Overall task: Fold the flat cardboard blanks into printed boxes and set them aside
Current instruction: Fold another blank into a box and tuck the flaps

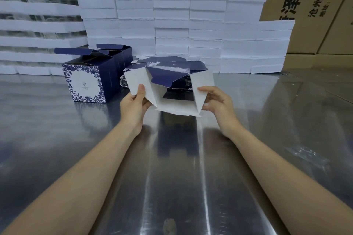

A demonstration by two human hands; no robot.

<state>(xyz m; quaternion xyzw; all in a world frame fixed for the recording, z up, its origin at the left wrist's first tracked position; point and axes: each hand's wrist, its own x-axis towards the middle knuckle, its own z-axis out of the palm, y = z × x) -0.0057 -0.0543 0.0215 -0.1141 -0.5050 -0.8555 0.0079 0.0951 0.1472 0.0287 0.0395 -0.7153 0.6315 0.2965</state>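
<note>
I hold a half-opened cardboard box [172, 104] above the steel table, its white inside facing me and a navy flap folded across its far end. My left hand [133, 105] pinches its left white flap, thumb on top. My right hand [217, 101] grips the right flap. Behind it lies a low stack of flat navy printed blanks [168, 62]. To the left stand folded boxes [86, 80] with blue floral print on a white front, their top lids up.
The shiny steel table [172, 168] stretches toward me. White foam blocks [172, 15] are stacked in a wall along the back. Brown shipping cartons [309, 5] stand behind at the right.
</note>
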